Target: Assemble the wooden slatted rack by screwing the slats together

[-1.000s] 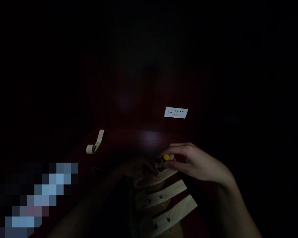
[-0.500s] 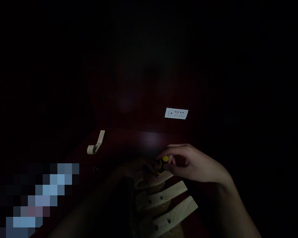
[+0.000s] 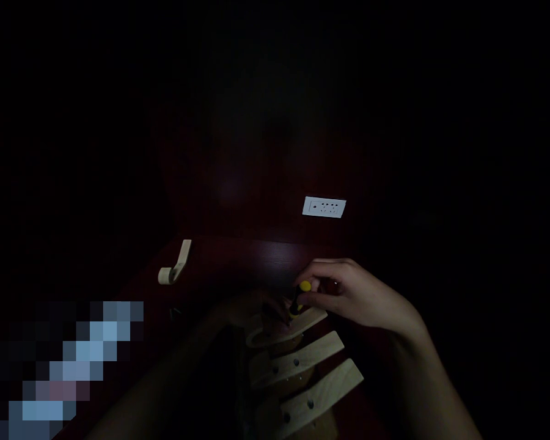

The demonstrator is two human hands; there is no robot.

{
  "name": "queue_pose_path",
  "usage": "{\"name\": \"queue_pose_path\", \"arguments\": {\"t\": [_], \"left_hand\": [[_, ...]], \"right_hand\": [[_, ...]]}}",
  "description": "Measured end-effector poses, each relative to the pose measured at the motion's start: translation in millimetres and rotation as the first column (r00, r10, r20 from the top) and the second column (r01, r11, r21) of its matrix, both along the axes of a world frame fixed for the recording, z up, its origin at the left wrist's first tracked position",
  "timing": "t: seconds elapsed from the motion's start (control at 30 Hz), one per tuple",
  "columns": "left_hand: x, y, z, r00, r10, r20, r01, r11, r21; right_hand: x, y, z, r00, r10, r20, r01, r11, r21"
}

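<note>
My right hand point(image 3: 337, 290) is closed round the handle of a short yellow-and-black screwdriver point(image 3: 305, 286), which stands nearly upright over the farthest of three curved wooden hooks point(image 3: 302, 325). In deep shadow, my left hand point(image 3: 256, 305) has its fingers bunched by the screwdriver's lower end on that same hook. What those fingers pinch is hidden. Closer to me lie the middle wooden hook point(image 3: 318, 350) and the nearest wooden hook point(image 3: 332, 386), each with two dark holes. All three sit across a brown wooden board point(image 3: 323, 426).
A loose wooden hook point(image 3: 179, 266) lies on the dark red table point(image 3: 220, 256) at the left. Small metal pieces point(image 3: 174, 314), perhaps screws, lie near my left forearm. A white socket plate point(image 3: 324, 207) is on the back wall. Pixelated blocks cover the lower left.
My right hand and the screwdriver have shifted slightly up, with the fingers placed differently round the handle. The left hand stays by the far hook. The whole view has shifted slightly.
</note>
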State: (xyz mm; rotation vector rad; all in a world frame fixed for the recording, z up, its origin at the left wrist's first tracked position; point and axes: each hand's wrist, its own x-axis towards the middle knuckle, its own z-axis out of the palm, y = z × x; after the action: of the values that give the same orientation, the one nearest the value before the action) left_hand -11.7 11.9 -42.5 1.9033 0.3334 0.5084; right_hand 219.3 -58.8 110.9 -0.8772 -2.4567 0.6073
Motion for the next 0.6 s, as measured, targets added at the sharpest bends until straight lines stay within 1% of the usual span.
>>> {"name": "queue_pose_path", "arguments": {"t": [0.1,0.2,0.3,0.43,0.6], "left_hand": [[1.8,-1.7,1.2,1.000,0.006,0.006,-0.006,1.000,-0.013],[4.3,-4.0,1.8,0.999,0.051,0.013,-0.050,0.998,-0.038],[5.8,-6.0,2.8,0.997,0.078,0.005,-0.077,0.996,-0.051],[6.3,-8.2,6.3,0.998,0.069,0.002,-0.068,0.996,-0.060],[8.7,-9.7,10.8,0.995,0.100,0.012,-0.099,0.992,-0.077]], "right_hand": [[-1.2,0.4,-0.6,1.000,-0.023,-0.007,0.024,0.999,0.026],[-2.8,-0.2,-0.1,1.000,-0.031,0.001,0.031,0.999,0.005],[-3.7,-2.6,2.1,1.000,-0.015,-0.003,0.015,1.000,-0.018],[-3.1,-6.3,4.8,1.000,0.018,0.000,-0.018,0.999,-0.028],[-3.8,-2.9,1.0,0.999,0.044,0.000,-0.044,0.998,-0.043]]}}
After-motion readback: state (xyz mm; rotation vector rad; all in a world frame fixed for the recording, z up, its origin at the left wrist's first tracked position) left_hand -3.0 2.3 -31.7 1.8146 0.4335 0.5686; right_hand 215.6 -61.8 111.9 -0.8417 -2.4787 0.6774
